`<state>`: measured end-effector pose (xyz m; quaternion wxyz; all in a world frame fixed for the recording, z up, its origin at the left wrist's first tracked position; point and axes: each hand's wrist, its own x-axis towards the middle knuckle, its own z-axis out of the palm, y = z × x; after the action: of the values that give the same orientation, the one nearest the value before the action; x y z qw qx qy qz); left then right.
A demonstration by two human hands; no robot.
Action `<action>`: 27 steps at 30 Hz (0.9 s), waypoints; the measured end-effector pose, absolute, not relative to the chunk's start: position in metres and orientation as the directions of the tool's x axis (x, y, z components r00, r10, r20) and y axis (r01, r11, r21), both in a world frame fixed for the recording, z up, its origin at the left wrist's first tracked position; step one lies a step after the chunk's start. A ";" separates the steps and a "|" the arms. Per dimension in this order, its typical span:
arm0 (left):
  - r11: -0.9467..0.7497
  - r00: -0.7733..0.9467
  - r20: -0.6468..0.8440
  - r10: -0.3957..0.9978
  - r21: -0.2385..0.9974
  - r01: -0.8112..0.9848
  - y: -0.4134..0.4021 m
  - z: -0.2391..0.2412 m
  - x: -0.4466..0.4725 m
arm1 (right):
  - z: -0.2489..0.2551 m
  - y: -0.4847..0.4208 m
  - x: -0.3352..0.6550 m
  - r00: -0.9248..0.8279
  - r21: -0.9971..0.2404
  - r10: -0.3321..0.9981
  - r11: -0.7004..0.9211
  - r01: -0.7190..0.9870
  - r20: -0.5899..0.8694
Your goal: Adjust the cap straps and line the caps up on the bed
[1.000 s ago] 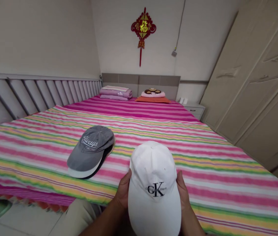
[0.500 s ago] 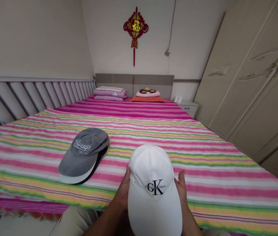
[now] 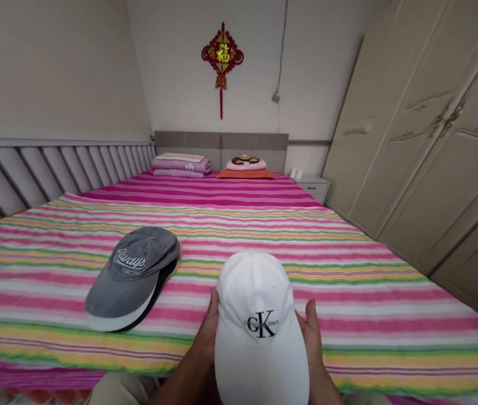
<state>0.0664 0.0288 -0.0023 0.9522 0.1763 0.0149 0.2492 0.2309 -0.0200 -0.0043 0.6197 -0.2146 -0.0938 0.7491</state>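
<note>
Between my two hands is a white baseball cap with black "CK" lettering, its brim pointing toward me. My left hand holds its left side, and my right hand supports the right side with the thumb sticking up. Most fingers of both hands are hidden behind the cap. To the left, a grey baseball cap with white script lies on top of a stack; white and black brims show beneath it.
The caps are over a bed with a striped sheet. Folded purple bedding and a pink folded item sit by the headboard. A metal rail runs along the left, a wardrobe along the right.
The view has shifted slightly, so the grey cap and the room appear a little further left and lower. Both hands keep hold of the white cap in nearly the same pose.
</note>
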 end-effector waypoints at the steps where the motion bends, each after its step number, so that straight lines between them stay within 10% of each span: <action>1: 0.811 0.872 0.068 0.484 0.339 -0.477 0.030 -0.003 0.067 | -0.006 -0.026 0.230 -0.178 -0.398 0.961 -0.251 -0.882 -0.212; 11: 0.829 0.891 0.067 0.449 0.339 -0.444 0.036 -0.013 0.078 | -0.047 -0.075 0.217 -0.080 -0.400 0.978 -0.154 -0.904 -0.195; 16: 0.640 0.714 0.054 0.698 0.399 -0.657 0.038 -0.016 0.087 | -0.041 -0.068 0.247 0.070 -0.403 0.964 -0.041 -0.914 -0.257; 27: 0.555 0.438 -0.341 0.832 0.533 -0.639 0.036 -0.073 0.021 | -0.014 -0.026 0.399 0.444 -0.587 0.854 0.219 -0.779 -0.271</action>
<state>0.0208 0.0363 -0.0727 0.8318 0.1648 0.2924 0.4421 0.3988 -0.0263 -0.0145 0.7787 -0.3399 -0.0550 0.5244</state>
